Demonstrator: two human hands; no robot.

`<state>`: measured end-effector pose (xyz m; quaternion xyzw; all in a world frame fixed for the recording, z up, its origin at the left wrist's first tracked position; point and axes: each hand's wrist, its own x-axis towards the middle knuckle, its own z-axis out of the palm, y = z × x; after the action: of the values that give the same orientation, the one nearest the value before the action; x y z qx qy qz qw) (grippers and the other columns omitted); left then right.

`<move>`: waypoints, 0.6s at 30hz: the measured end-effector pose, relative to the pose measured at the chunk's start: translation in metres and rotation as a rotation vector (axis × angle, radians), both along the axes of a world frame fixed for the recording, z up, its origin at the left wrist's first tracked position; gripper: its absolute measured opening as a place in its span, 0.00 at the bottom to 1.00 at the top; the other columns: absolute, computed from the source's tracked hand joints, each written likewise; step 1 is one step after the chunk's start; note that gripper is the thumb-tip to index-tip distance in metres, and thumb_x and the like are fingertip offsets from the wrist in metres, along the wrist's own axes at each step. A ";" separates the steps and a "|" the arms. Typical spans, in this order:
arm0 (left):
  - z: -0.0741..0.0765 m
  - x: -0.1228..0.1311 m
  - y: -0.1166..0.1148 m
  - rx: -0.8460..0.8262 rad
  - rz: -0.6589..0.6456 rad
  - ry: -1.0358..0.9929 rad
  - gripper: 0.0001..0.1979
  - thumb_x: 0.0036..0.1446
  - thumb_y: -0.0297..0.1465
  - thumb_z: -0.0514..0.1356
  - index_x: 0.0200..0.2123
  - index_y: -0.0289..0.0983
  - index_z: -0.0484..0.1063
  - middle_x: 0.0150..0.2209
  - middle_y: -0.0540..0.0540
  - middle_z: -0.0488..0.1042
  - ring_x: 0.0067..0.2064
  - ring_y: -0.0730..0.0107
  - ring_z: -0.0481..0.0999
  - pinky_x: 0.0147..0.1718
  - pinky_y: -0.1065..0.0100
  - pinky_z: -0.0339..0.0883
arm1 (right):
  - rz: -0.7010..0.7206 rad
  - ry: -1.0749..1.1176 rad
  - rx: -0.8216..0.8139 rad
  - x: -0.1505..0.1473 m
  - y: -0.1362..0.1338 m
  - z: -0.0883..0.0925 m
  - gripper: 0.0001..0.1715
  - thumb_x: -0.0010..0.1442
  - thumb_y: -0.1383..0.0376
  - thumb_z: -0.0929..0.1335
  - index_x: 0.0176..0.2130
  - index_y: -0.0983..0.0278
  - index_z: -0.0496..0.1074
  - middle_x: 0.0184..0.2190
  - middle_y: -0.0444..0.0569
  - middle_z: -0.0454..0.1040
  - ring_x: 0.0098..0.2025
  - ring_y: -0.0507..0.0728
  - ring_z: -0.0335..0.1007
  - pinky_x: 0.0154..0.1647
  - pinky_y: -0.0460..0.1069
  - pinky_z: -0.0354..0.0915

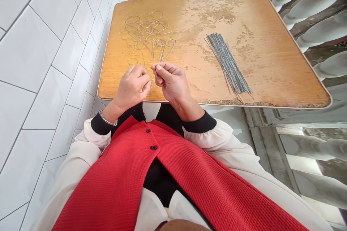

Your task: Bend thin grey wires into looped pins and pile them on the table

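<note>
Over the near edge of the table, my left hand [133,85] and my right hand [173,79] are close together, apart by a small gap. My right hand is closed, with thumb and forefinger pinching a thin wire [153,64]; most of that wire is hidden by the fingers. My left hand is closed too, its fingers curled and pressed together, and what they hold is too small to make out. Just beyond the fingers lie several wires with looped ends [162,43]. A tangle of curled wire rings [148,27] spreads behind them.
To the right, a bundle of straight grey wires [230,64] rests on the worn wooden table [195,57], a few strays along its side. A white tiled wall [48,65] runs close on the left. White balusters [311,14] line the right side.
</note>
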<state>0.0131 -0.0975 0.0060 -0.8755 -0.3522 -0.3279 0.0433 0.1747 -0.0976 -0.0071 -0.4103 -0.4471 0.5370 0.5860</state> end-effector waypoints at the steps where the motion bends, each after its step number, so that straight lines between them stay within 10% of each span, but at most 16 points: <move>1: 0.000 0.001 0.000 0.014 0.002 0.000 0.11 0.63 0.29 0.57 0.27 0.38 0.66 0.36 0.46 0.72 0.40 0.65 0.69 0.41 0.60 0.67 | -0.001 -0.002 0.003 0.000 0.000 0.000 0.15 0.63 0.55 0.73 0.31 0.62 0.72 0.31 0.43 0.73 0.22 0.44 0.57 0.21 0.44 0.54; 7: -0.005 0.004 -0.002 0.016 0.049 -0.010 0.10 0.65 0.31 0.57 0.30 0.37 0.71 0.38 0.45 0.75 0.41 0.64 0.72 0.43 0.60 0.69 | 0.007 0.043 0.037 -0.001 -0.001 -0.001 0.16 0.61 0.54 0.75 0.31 0.63 0.73 0.28 0.42 0.71 0.20 0.43 0.54 0.20 0.44 0.52; 13: 0.001 -0.006 -0.011 -0.120 -0.014 -0.192 0.17 0.68 0.42 0.56 0.54 0.40 0.73 0.53 0.41 0.75 0.55 0.61 0.75 0.53 0.60 0.71 | 0.011 0.028 0.063 0.005 0.000 0.000 0.18 0.59 0.52 0.76 0.31 0.63 0.74 0.27 0.41 0.71 0.20 0.44 0.53 0.18 0.44 0.51; 18: 0.011 -0.017 -0.006 -0.352 -0.013 -0.590 0.24 0.65 0.52 0.56 0.55 0.45 0.73 0.53 0.43 0.76 0.45 0.68 0.79 0.39 0.70 0.72 | 0.007 0.015 0.019 0.008 0.002 0.002 0.15 0.59 0.56 0.76 0.30 0.63 0.74 0.28 0.43 0.73 0.20 0.44 0.53 0.18 0.44 0.51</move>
<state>-0.0037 -0.1033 0.0166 -0.7393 -0.3953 -0.5014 -0.2141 0.1832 -0.0956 -0.0050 -0.3990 -0.4491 0.5378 0.5915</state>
